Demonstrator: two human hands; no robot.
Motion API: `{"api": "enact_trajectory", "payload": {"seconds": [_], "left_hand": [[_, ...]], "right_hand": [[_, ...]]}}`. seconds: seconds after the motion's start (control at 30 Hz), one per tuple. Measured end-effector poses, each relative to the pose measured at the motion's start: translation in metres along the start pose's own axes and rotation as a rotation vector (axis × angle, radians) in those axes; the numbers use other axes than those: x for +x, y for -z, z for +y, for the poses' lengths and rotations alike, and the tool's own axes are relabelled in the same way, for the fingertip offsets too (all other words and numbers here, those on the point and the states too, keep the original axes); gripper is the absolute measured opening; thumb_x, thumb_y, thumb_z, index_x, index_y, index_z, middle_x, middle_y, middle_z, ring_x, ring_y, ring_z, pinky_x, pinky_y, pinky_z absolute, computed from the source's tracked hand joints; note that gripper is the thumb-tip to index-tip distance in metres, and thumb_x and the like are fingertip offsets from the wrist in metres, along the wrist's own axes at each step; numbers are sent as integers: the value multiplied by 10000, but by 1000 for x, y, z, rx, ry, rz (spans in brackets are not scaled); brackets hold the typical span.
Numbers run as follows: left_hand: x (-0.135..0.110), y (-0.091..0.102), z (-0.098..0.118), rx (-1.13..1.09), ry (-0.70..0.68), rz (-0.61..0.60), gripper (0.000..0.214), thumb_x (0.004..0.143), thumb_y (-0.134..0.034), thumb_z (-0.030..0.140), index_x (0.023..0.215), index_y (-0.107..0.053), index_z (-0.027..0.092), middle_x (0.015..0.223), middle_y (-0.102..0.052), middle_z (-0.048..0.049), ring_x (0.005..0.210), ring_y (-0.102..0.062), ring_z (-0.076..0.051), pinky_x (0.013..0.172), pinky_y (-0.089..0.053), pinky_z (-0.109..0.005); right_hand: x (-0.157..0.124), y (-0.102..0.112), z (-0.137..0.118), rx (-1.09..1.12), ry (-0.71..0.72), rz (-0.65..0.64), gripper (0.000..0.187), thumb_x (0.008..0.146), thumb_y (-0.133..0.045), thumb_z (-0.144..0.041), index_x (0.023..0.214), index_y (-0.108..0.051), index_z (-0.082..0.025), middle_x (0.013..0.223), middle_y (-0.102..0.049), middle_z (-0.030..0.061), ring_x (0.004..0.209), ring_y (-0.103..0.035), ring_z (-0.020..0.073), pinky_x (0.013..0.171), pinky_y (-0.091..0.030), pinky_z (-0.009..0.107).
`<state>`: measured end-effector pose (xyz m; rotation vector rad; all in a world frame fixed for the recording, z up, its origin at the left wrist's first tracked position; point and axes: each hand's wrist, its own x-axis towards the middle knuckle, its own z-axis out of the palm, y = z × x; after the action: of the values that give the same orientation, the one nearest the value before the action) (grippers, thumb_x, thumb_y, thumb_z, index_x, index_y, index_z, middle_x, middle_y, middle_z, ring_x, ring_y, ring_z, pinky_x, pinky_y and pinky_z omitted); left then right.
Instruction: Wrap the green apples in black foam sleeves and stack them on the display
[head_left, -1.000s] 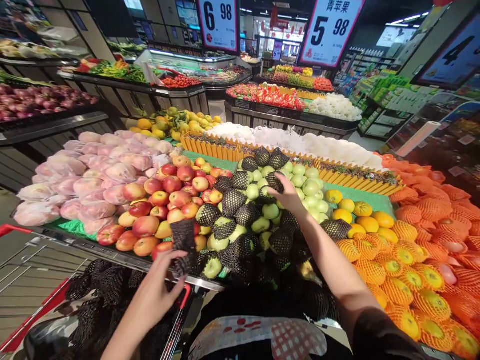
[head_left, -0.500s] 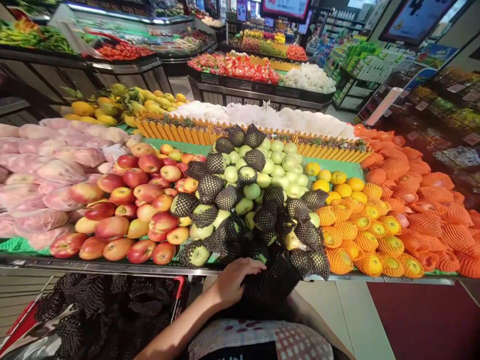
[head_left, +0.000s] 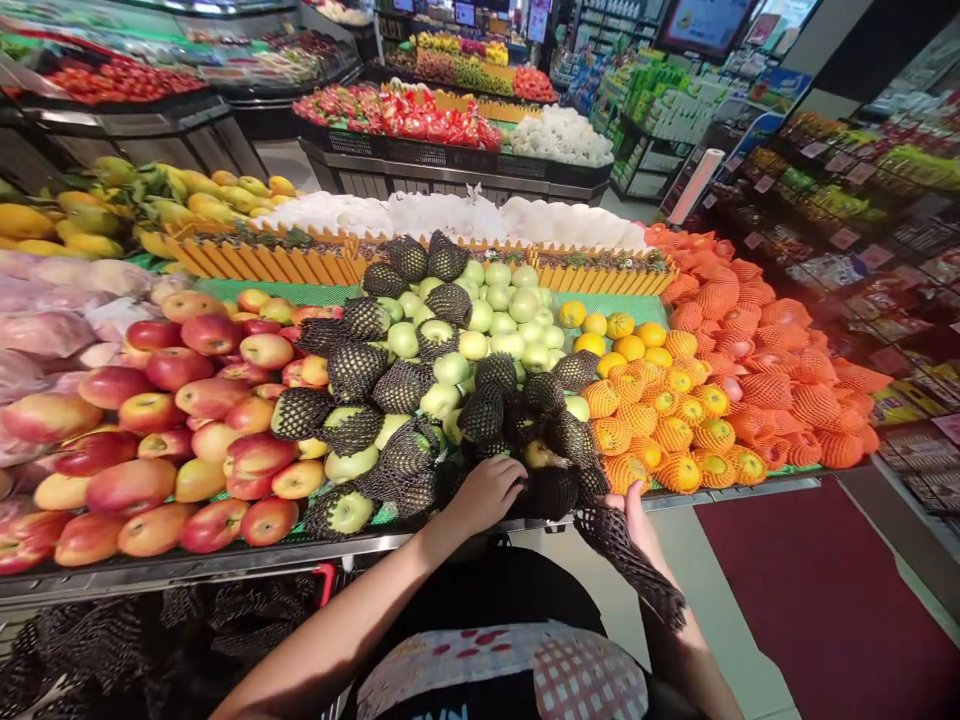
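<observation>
My right hand (head_left: 639,518) is closed round a black foam net sleeve (head_left: 634,565), which hangs limp and narrow toward my forearm. Over the front edge of the fruit stand, my left hand (head_left: 489,492) has its fingers curled down among dark netted fruit; what they grip is hidden. Beside it lie green apples in black nets (head_left: 411,450). Bare green apples (head_left: 499,315) are heaped behind. A pale yellowish fruit (head_left: 544,455) shows between the nets, right of my left hand.
Red apples (head_left: 180,370) fill the stand's left side. Orange-netted yellow fruit (head_left: 667,400) and orange-netted fruit (head_left: 772,340) lie right. A metal rim (head_left: 360,548) edges the stand. A cart with black nets (head_left: 97,640) stands below left. Orange picket fencing (head_left: 262,258) crosses behind.
My view has swung right. The right hand, hidden before under black netting, now shows at the right with the net sleeve. My left hand has moved up to the netted fruit.
</observation>
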<state>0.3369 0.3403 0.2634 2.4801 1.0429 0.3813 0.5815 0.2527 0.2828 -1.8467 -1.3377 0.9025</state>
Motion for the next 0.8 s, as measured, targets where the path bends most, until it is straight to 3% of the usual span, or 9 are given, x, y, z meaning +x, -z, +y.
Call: {"api": "enact_trajectory", "payload": {"seconds": [0.07, 0.13, 0.23, 0.37, 0.47, 0.53, 0.63, 0.7, 0.8], "left_hand": [[27, -19, 6, 73, -15, -14, 209, 940, -557, 181, 1116, -664, 147, 1200, -711, -97, 1180, -602, -256, 1043, -473, -388], [48, -38, 9, 130, -4, -11, 271, 924, -535, 141, 1164, -648, 88, 1276, -669, -161, 1278, -537, -310, 1113, -407, -451], [66, -58, 12, 212, 34, -15, 322, 896, -516, 90, 1190, -632, 29, 1321, -631, -222, 1337, -488, -343, 1154, -348, -492], [73, -66, 13, 277, 84, -31, 327, 902, -501, 93, 1192, -642, 43, 1323, -639, -215, 1354, -483, -340, 1153, -344, -503], [77, -66, 13, 302, 94, -46, 298, 904, -500, 91, 1148, -667, 59, 1266, -673, -196, 1349, -491, -333, 1161, -339, -499], [80, -68, 12, 310, 92, -50, 312, 902, -495, 75, 1163, -666, 87, 1250, -684, -182, 1340, -499, -321, 1162, -340, -512], [88, -76, 10, 310, 76, -59, 376, 905, -480, 54, 1234, -642, 134, 1312, -662, -177, 1355, -486, -310, 1159, -342, -530], [96, -85, 10, 308, 68, -74, 384, 915, -467, 54, 1251, -638, 124, 1351, -637, -195, 1366, -482, -315, 1157, -348, -519], [107, -94, 11, 298, 59, -99, 397, 910, -438, 23, 1248, -638, 82, 1351, -630, -226, 1360, -496, -326, 1150, -353, -507]], "right_hand": [[13, 15, 5, -106, 26, -8, 637, 926, -367, -720, 721, -685, -208, 682, -658, 72, 625, -627, 251, 635, -505, 381], [33, 16, 5, -239, 70, 55, 463, 854, -605, -620, 1009, -704, -195, 948, -686, 101, 751, -654, 273, 707, -512, 392], [69, -2, -2, -585, 140, 87, 697, 832, -692, -460, 1450, -459, -235, 1352, -545, 174, 894, -685, 306, 709, -517, 388], [107, -26, -6, -705, 175, -81, 833, 750, -786, -364, 1487, -415, -246, 1293, -608, 152, 928, -705, 328, 703, -517, 365], [117, -28, -3, -676, 182, -95, 832, 691, -819, -349, 1434, -469, -214, 1238, -641, 142, 962, -702, 336, 732, -528, 367], [115, -17, 0, -608, 201, -67, 817, 679, -821, -364, 1404, -480, -204, 1254, -642, 137, 1018, -689, 329, 786, -538, 375], [104, 17, 7, -228, 191, 117, 835, 659, -833, -433, 1369, -465, -192, 1246, -666, 127, 1091, -667, 311, 918, -532, 406], [93, 47, 18, 90, 110, 274, 835, 641, -838, -479, 1337, -475, -195, 1245, -675, 125, 1121, -658, 312, 990, -512, 436], [73, 85, 42, 372, -66, 315, 679, 737, -738, -521, 1307, -523, -221, 1260, -679, 114, 1125, -668, 319, 963, -541, 449]]}}
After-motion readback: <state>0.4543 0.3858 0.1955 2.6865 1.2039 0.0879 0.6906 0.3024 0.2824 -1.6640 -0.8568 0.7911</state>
